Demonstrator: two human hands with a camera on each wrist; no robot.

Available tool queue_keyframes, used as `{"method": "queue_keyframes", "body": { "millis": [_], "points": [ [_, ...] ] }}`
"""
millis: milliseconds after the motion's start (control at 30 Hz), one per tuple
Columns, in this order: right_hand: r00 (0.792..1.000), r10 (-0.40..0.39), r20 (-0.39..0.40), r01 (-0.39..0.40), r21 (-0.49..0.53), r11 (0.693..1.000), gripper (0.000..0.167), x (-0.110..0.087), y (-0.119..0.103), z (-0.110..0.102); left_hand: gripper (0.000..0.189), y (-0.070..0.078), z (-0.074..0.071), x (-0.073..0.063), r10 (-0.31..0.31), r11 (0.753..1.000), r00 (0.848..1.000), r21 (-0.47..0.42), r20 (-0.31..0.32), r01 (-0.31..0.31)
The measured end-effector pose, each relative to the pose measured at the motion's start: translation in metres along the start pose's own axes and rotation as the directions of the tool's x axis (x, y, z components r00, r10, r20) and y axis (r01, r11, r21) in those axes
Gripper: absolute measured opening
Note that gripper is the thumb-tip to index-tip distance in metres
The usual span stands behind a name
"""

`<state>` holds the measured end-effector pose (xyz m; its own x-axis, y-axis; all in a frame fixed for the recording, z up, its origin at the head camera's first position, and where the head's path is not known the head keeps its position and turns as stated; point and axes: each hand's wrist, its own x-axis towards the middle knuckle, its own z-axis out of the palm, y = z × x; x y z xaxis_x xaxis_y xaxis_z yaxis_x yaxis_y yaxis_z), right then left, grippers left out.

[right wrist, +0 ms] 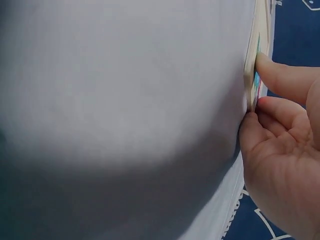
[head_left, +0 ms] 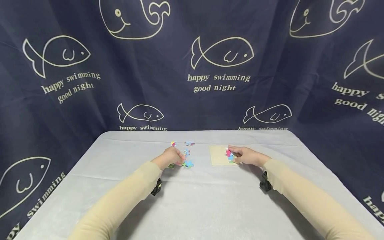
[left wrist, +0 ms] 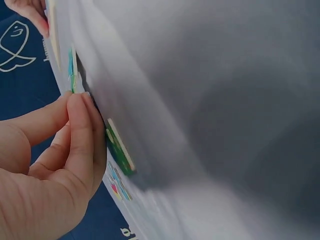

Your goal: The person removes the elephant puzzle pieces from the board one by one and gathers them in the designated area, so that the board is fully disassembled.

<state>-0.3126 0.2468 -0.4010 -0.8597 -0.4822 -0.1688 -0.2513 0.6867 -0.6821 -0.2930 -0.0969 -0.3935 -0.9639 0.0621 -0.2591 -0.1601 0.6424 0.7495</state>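
Observation:
My left hand [head_left: 173, 156] pinches a blue-and-green jigsaw puzzle piece [head_left: 188, 164] between thumb and fingertips, close to the tabletop. In the left wrist view the piece [left wrist: 73, 70] shows edge-on beyond the fingertips. Beside that hand lie another green puzzle piece [left wrist: 120, 150] and several colourful pieces. At the right, my right hand [head_left: 247, 156] grips a pink, blue and green puzzle piece [head_left: 229, 156] at the right side of a pale wooden puzzle tray [head_left: 217, 156]. Its thumb lies over the piece and its other fingers are by the tray's edge [right wrist: 248, 75]; the fingers hide part of the piece.
Loose puzzle pieces lie around the left hand, among them a blue one [head_left: 189, 143] and a yellow-and-pink one [head_left: 173, 143] farther back. A light cloth covers the table [head_left: 198, 200]. Behind it hangs a dark blue curtain [head_left: 180, 93] with fish drawings.

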Motion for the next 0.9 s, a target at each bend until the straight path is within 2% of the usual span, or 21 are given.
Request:
{"method": "queue_keyframes", "body": {
  "millis": [167, 300, 500, 633, 733, 900],
  "points": [
    [1.000, -0.008, -0.018, 0.008, -0.026, 1.000, 0.072, 0.001, 0.001, 0.000, 0.006, 0.000, 0.000, 0.002, 0.014, 0.998, 0.999, 0.064, -0.031, -0.012],
    [0.999, -0.004, -0.046, 0.002, -0.046, 0.999, 0.077, 0.003, 0.004, 0.001, 0.008, 0.002, 0.002, -0.002, 0.046, 0.994, 0.998, 0.098, -0.042, -0.041],
    [0.997, -0.004, -0.076, 0.000, -0.044, 0.999, 0.078, 0.003, 0.005, 0.006, 0.012, 0.003, 0.004, -0.011, 0.065, 0.988, 0.995, 0.145, -0.070, -0.055],
    [0.996, 0.004, -0.085, -0.007, -0.045, 0.999, 0.078, 0.002, 0.002, 0.008, 0.014, 0.003, 0.004, -0.011, 0.083, 0.980, 0.993, 0.188, -0.081, -0.066],
    [0.997, 0.011, -0.077, -0.014, -0.038, 0.999, 0.078, 0.001, 0.001, 0.007, 0.013, 0.006, 0.002, -0.008, 0.084, 0.981, 0.992, 0.185, -0.089, -0.067],
    [0.997, 0.031, -0.065, -0.031, 0.002, 1.000, 0.079, 0.000, 0.003, 0.005, 0.011, 0.018, 0.004, -0.006, 0.100, 0.988, 0.992, 0.123, -0.081, -0.089]
  ]
}}
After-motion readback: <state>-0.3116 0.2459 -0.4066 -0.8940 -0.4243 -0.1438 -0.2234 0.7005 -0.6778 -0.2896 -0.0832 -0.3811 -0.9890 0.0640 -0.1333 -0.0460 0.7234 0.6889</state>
